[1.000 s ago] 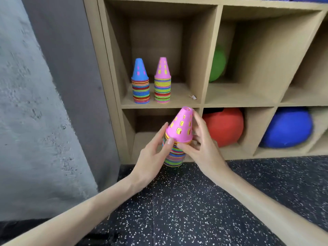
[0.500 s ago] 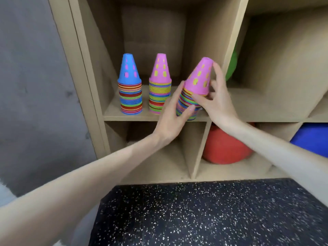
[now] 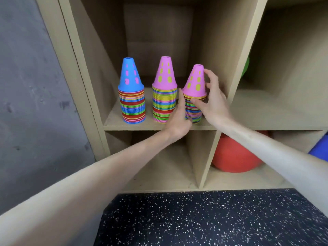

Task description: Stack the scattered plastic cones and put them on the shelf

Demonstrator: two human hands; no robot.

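A multicoloured stack of plastic cones with a pink top cone (image 3: 194, 84) stands, leaning slightly left, at the right end of the upper-left shelf compartment (image 3: 113, 125). My left hand (image 3: 179, 121) grips its base from the left, with the index finger lying up along the stack. My right hand (image 3: 213, 103) holds it from the right, thumb across the front rims and fingers round the pink cone. To its left stand two more stacks, one with a blue top (image 3: 132, 100) and one with a pink top (image 3: 164, 96).
A wooden divider (image 3: 243, 50) rises just right of the held stack. A red ball (image 3: 230, 157) fills the compartment below on the right, a blue ball (image 3: 321, 148) lies at the far right and a green one (image 3: 245, 66) behind the divider. Speckled black floor (image 3: 195, 219) lies in front.
Both hands have carried the pink-topped stack up from floor level into the compartment and set its base on the shelf board beside the middle stack. The camera has moved closer.
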